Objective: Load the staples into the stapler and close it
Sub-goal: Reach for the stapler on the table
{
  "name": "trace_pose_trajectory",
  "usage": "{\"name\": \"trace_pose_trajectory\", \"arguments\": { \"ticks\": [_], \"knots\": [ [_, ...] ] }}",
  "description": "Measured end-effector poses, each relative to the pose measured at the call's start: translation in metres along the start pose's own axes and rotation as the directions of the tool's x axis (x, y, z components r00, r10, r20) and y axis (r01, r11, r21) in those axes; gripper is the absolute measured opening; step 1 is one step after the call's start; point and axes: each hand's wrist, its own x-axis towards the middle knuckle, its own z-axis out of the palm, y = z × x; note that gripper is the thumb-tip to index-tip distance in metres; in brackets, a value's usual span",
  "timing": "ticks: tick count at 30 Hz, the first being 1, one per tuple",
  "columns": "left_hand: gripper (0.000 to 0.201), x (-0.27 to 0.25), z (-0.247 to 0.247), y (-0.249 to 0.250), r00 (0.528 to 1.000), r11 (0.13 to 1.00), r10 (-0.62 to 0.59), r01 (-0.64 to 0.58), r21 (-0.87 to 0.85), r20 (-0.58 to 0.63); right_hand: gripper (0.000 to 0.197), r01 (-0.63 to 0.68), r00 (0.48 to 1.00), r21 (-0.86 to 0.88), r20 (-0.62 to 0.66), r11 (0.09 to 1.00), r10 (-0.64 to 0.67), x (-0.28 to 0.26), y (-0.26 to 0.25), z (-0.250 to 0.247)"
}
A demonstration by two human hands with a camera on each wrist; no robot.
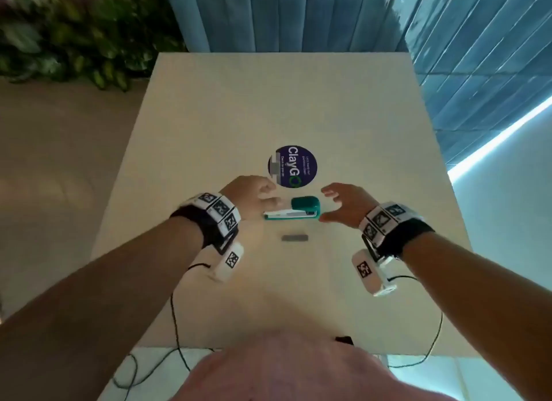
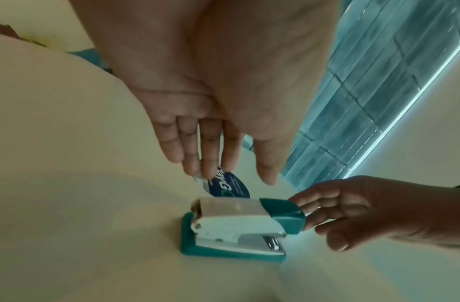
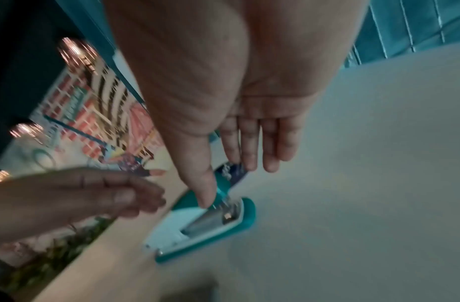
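Note:
A teal and white stapler point(image 1: 291, 212) lies flat on the cream table point(image 1: 268, 102), its teal cap pointing right. In the left wrist view the stapler point(image 2: 239, 228) shows its top a little raised at the capped end. A grey strip of staples point(image 1: 294, 237) lies loose just in front of it. My left hand point(image 1: 263, 196) hovers at the stapler's left end, fingers relaxed, holding nothing. My right hand point(image 1: 331, 205) is spread at the capped end, and its fingertips point(image 2: 301, 201) are right beside the cap. In the right wrist view its thumb point(image 3: 205, 196) hangs over the stapler point(image 3: 210, 222).
A round dark blue sticker point(image 1: 292, 166) is stuck on the table just behind the stapler. Black cables point(image 1: 176, 326) trail off the near edge. Plants point(image 1: 74, 42) stand at the far left and a blue curtain point(image 1: 283, 15) hangs behind the table.

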Motion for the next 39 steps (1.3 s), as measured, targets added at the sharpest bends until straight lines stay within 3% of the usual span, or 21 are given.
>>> {"name": "trace_pose_trajectory", "arguments": {
  "ticks": [4, 7, 11, 24, 34, 39],
  "knots": [
    [0.065, 0.016, 0.015, 0.019, 0.993, 0.997, 0.062, -0.067, 0.045, 0.096, 0.072, -0.022, 1.0, -0.081, -0.001, 0.996, 0.022, 0.01, -0.001, 0.015],
    [0.051, 0.023, 0.029, 0.023, 0.985, 0.988, 0.11, -0.123, 0.094, 0.134, 0.063, 0.016, 1.0, -0.118, -0.022, 0.993, -0.019, 0.017, -0.003, 0.017],
    [0.037, 0.03, 0.036, 0.026, 0.979, 0.978, 0.182, -0.19, 0.088, 0.091, 0.041, 0.064, 0.997, -0.171, -0.021, 0.983, -0.068, 0.022, -0.006, 0.021],
    [0.033, 0.021, 0.002, 0.015, 0.937, 0.94, 0.334, -0.339, -0.034, -0.099, 0.036, 0.088, 0.995, -0.096, -0.042, 0.991, -0.092, 0.033, 0.007, 0.023],
    [0.027, -0.021, -0.033, -0.07, 0.951, 0.974, 0.2, -0.219, -0.058, -0.236, 0.033, 0.112, 0.991, -0.055, -0.062, 0.992, -0.115, 0.034, 0.012, 0.027],
    [0.024, -0.018, -0.019, -0.103, 0.982, 0.997, 0.067, -0.074, -0.033, -0.175, 0.034, 0.124, 0.99, -0.063, -0.062, 0.99, -0.127, 0.034, 0.012, 0.026]
  ]
}}
